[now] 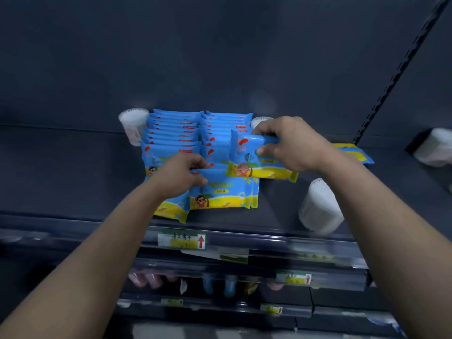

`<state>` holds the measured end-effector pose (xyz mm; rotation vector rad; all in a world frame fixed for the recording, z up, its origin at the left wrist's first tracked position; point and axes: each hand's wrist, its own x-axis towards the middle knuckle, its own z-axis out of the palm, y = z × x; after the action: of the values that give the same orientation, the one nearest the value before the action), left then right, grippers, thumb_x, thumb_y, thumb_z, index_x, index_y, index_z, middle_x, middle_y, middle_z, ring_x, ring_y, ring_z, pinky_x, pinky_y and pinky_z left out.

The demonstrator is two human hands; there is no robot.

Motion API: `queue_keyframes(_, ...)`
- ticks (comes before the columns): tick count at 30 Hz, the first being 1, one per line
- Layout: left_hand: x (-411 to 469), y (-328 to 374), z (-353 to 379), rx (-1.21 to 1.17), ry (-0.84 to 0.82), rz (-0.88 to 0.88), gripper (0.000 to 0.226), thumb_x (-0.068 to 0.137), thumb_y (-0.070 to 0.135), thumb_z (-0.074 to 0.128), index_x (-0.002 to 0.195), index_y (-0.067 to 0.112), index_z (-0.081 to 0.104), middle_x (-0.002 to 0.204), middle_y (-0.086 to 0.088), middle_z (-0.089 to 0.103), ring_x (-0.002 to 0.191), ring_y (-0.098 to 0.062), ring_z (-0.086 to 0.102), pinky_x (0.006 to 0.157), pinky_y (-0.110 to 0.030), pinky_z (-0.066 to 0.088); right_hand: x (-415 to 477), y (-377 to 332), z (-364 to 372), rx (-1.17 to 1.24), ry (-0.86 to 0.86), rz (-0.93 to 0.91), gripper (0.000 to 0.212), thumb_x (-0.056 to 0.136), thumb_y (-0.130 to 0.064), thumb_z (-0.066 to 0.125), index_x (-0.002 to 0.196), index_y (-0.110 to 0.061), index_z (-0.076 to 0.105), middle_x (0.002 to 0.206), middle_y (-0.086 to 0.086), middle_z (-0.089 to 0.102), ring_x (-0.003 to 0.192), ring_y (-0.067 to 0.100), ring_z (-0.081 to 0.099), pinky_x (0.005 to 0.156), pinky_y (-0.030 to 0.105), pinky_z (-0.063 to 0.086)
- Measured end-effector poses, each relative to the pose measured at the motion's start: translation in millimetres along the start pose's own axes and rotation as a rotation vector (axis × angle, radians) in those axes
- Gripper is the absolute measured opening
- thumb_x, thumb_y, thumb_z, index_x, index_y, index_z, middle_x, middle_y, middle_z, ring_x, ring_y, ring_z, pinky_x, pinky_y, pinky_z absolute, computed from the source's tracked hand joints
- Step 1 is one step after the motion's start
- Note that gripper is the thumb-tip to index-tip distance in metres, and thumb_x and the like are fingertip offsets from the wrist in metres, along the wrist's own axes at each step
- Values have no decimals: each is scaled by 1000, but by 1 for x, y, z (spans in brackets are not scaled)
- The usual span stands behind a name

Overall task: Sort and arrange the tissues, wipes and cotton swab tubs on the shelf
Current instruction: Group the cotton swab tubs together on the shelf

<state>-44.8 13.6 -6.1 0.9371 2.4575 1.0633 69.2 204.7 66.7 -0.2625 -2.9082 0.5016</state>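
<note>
Two rows of blue and yellow wipe packs (176, 128) stand upright on the dark shelf (73, 172). My left hand (179, 174) grips the top edge of the front pack (222, 194) in the right row. My right hand (291, 143) holds another wipe pack (247, 155) above the shelf, just right of that row. One cotton swab tub (133, 124) stands at the back left of the packs. A second tub (260, 120) is half hidden behind my right hand. A third tub (319, 206) lies tilted near the front right.
A flat blue and yellow pack (354, 152) lies at the right behind my right forearm. Another white tub (434, 148) lies on the neighbouring shelf bay at far right. Price labels (182, 241) line the shelf edge. Lower shelves hold blurred goods.
</note>
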Motion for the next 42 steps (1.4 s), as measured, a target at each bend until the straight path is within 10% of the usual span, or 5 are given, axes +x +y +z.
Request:
queue_keyframes(8, 4, -4, -5, -27, 26, 1, 15, 83, 6, 66, 96, 14, 62, 93, 1, 61, 87, -15, 58, 73, -26, 46, 7, 2, 4, 13, -30, -19, 23, 85, -17, 64, 108, -16, 64, 95, 1, 58, 85, 16, 50, 67, 18, 30)
queue_keyframes(20, -44, -36, -87, 95, 482, -173, 20, 78, -5, 65, 87, 13, 60, 73, 0, 57, 52, 11, 49, 54, -3, 37, 79, -57, 30, 77, -34, -356, 29, 86, -20, 62, 114, -13, 61, 112, 7, 63, 104, 24, 55, 75, 22, 31)
queue_keyframes(26, -77, -77, -117, 23, 568, -339, 15, 82, -4, 62, 86, 11, 61, 67, 2, 56, 54, -2, 50, 49, -3, 37, 104, -98, 55, 135, -90, -434, 24, 89, -28, 59, 112, -21, 57, 92, -2, 55, 83, 18, 49, 68, 24, 31)
queue_keyframes(36, -47, -130, -184, 0, 475, -224, 17, 81, -2, 63, 88, 13, 63, 72, 3, 59, 56, 0, 54, 53, -4, 39, 138, -152, 80, 107, -89, -312, 25, 87, -28, 61, 111, -25, 60, 91, -3, 56, 84, 19, 53, 74, 28, 41)
queue_keyframes(42, 9, -115, -183, -7, 142, -47, 15, 77, 2, 70, 85, 15, 67, 82, -4, 66, 74, -12, 56, 74, -30, 47, 121, -129, 61, 27, -130, -61, 39, 81, -28, 70, 119, -25, 60, 106, 3, 60, 101, 21, 56, 82, 23, 39)
